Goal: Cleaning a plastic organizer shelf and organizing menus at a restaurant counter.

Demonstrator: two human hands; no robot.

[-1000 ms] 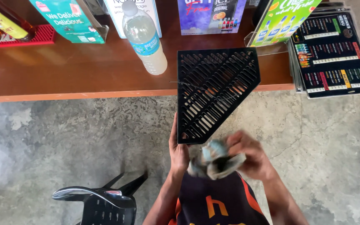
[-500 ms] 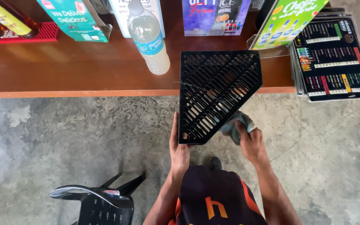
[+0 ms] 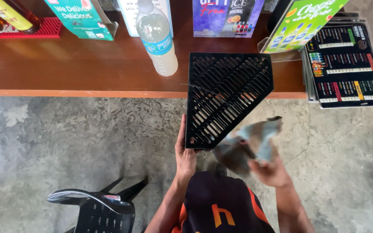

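My left hand (image 3: 184, 156) grips the lower left corner of a black slotted plastic panel (image 3: 225, 97), which it holds flat above the floor and the edge of the counter. A crumpled grey-blue cloth (image 3: 249, 143) is in my right hand (image 3: 273, 170), just below the panel's slanted right edge. The cloth is blurred with motion and hangs close to the panel's lower edge; whether it touches the panel I cannot tell.
A brown wooden counter (image 3: 78, 69) runs across the top with a clear water bottle (image 3: 156, 36), printed display cards (image 3: 83, 17), a stack of dark menu cards (image 3: 346, 69) and bottles on a red mat (image 3: 18, 28). A black plastic chair (image 3: 100, 207) stands lower left on the concrete floor (image 3: 65, 142).
My right hand with the cloth has moved from the panel's lower right edge down and away, the cloth now flapping loose. The panel and my left hand have stayed about where they were.
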